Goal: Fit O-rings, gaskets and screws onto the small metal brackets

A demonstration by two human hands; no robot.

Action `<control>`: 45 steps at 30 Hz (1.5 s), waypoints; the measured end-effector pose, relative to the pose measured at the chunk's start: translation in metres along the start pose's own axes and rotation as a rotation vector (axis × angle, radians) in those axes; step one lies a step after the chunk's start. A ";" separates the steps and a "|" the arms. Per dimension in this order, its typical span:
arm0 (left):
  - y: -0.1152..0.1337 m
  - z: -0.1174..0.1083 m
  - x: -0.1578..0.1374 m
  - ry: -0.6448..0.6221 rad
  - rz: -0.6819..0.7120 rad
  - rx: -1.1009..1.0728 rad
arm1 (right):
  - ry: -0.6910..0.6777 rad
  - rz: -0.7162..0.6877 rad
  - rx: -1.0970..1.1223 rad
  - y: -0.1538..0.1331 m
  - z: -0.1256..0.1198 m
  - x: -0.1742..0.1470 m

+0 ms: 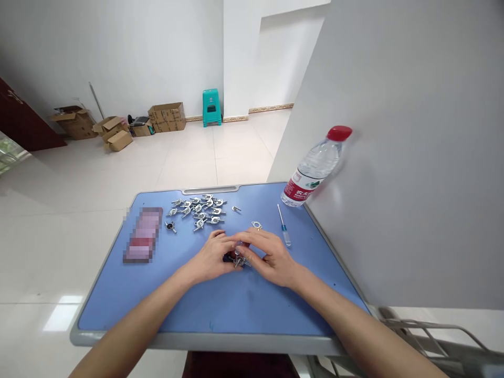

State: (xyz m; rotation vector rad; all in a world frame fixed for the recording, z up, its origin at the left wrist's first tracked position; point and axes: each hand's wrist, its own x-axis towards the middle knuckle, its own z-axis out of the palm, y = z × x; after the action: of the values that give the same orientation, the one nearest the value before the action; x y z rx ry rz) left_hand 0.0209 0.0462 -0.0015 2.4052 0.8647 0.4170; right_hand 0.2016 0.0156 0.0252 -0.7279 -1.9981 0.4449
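Note:
Over the middle of the blue desk, my left hand [212,255] is closed around a small shiny metal fitting [239,260] with prongs and a dark part. My right hand [270,254] meets it from the other side, thumb and fingers pinching at the fitting's top; the fingers hide much of it. Just beyond the right hand lies a flat metal plate with a hole [256,225]. A screwdriver [285,235] with a clear blue handle rests to the right. Several similar metal fittings [200,208] form a loose group beyond my left hand.
One fitting with a black centre [170,227] and a small metal piece [236,209] lie apart from the group. A pixelated flat object [144,235] is at left. A water bottle [315,168] stands by the grey panel [409,157]. Cartons [167,116] and a stool [211,106] are along the wall.

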 end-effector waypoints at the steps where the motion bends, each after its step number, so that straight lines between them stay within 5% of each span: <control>1: -0.002 0.001 -0.001 0.007 0.011 -0.005 | -0.009 0.000 0.009 0.000 -0.001 0.000; 9: -0.005 0.002 -0.005 0.016 0.044 0.010 | -0.065 -0.043 -0.034 -0.005 -0.007 0.002; 16: -0.001 0.000 -0.010 0.032 0.057 -0.004 | -0.097 -0.222 -0.149 -0.019 0.002 -0.001; 25: -0.002 -0.002 -0.010 -0.019 0.047 0.022 | -0.063 -0.088 -0.038 -0.010 0.002 -0.003; 45: 0.000 -0.003 -0.011 -0.018 0.049 0.011 | -0.057 -0.097 -0.006 -0.009 0.003 -0.005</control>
State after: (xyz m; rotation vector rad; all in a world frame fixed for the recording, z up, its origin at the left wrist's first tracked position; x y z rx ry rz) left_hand 0.0116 0.0397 0.0000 2.4408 0.8043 0.4093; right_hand 0.1979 0.0054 0.0249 -0.6250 -2.0793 0.4058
